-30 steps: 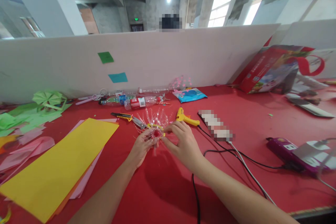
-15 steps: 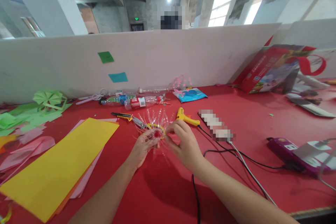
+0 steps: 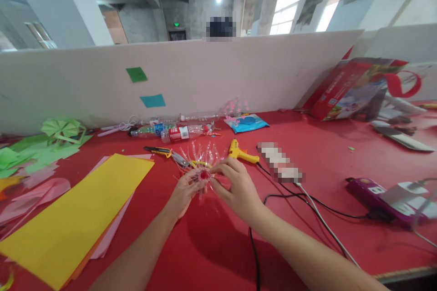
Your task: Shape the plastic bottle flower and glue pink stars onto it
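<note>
A clear plastic bottle top [image 3: 200,159], cut into many thin strips that fan outward, is held just above the red table. Its round mouth faces me, and red shows through it. My left hand [image 3: 182,193] grips it from the left, thumb and fingers closed near the mouth. My right hand [image 3: 239,186] pinches at the right side of the mouth, among the strips; the exact piece between those fingertips is too small to make out. Scissors [image 3: 180,159] with yellow handles lie just behind, partly hidden by the strips. A yellow glue gun [image 3: 241,153] rests behind my right hand.
Yellow paper sheets [image 3: 82,218] and green paper [image 3: 51,150] lie left. A box cutter [image 3: 159,150], plastic bottles [image 3: 179,134] and a blue packet [image 3: 247,123] sit toward the white partition [image 3: 205,77]. Cables run right to a purple power strip [image 3: 372,198]; a pixelated device [image 3: 280,162] lies nearer.
My right hand's fingertips have shifted slightly left and down, closer against the bottle mouth. My left hand keeps its hold. The view has moved very slightly.
</note>
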{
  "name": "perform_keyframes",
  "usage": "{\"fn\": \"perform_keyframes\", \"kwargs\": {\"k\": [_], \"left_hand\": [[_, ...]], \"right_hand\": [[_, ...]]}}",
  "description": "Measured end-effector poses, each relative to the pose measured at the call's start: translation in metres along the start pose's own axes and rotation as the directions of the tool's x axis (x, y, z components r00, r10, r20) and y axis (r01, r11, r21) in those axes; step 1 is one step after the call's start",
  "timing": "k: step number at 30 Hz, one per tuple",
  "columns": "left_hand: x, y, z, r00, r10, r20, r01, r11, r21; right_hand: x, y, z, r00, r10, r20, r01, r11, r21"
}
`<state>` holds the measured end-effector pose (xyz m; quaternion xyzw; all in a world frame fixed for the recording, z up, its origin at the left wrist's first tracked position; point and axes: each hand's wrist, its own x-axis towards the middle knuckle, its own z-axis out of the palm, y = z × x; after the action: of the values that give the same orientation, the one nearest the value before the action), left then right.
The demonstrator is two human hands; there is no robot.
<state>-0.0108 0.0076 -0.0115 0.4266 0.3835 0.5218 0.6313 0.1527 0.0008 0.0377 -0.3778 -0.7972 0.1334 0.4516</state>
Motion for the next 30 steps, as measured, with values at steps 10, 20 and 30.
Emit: {"fn": "perform_keyframes", "kwargs": {"k": [10,20,30], "left_hand": [[0.0006,-0.0060,-0.0014,1.000,-0.020,0.006,0.020,1.000,-0.016],[0.0038,-0.0061,-0.0012,0.994,0.065,-0.091,-0.062,0.998,0.029],[0.0021,-0.0031,-0.0012,0.992,0.113,-0.064,-0.109,0.992,0.070]], "right_hand": [[0.0001,-0.0001,0.0006,0.997,-0.057,0.056,0.060,0.997,-0.054],[-0.0016,-0.0001,0.0053,0.979,-0.128,0.161,0.137,0.990,-0.045],[-0.0031,-0.0017,0.0068,0.982,-0.122,0.143,0.125,0.992,-0.014]]}}
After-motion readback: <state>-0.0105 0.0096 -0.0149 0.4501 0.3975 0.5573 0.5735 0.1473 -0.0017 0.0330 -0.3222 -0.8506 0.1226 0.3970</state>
